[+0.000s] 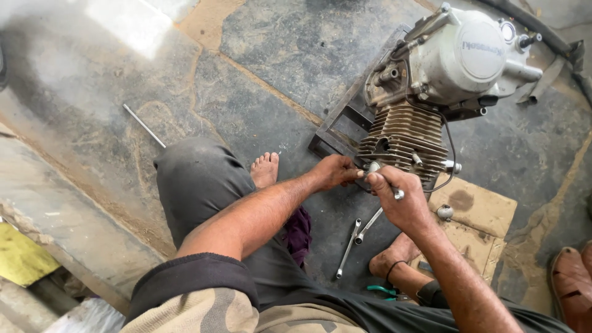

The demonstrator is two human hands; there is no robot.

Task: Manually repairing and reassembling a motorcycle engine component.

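Note:
A motorcycle engine (453,58) with a finned cylinder (404,137) lies on a dark metal frame (336,132) on the stone floor. My left hand (333,171) reaches to the near end of the cylinder, its fingertips touching the metal there. My right hand (402,200) is closed on a silver socket tool (398,193) held against the same end of the cylinder. Two spanners (357,237) lie on the floor just below my hands, between my bare feet.
A long thin metal rod (143,125) lies on the floor to the left. A piece of cardboard (481,216) with a small round metal part (444,212) sits under my right side. Green-handled pliers (383,290) lie by my ankle. A brown sandal (572,283) is at the right edge.

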